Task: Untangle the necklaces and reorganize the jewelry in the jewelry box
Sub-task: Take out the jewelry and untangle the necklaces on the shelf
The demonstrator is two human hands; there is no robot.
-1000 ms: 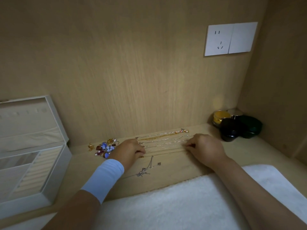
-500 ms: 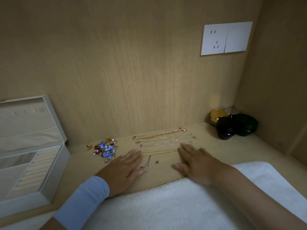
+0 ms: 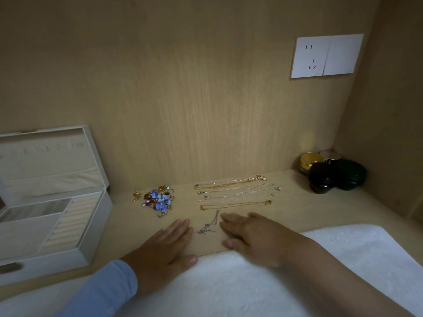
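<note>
Head view: the small tangled silver chain lies on the pale wooden surface between the left hand and the right hand, long axis running from its near clump away toward the wall. Both hands rest flat, fingers straight and together, holding nothing. The right fingers lie nearer the chain.

Matt wood shelf, fluffy white towel, metal necklaces (thin, shiny)

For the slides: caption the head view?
Left hand and right hand, flat, flank a tangled silver chain; straightened necklaces behind, open jewelry box left.
</note>
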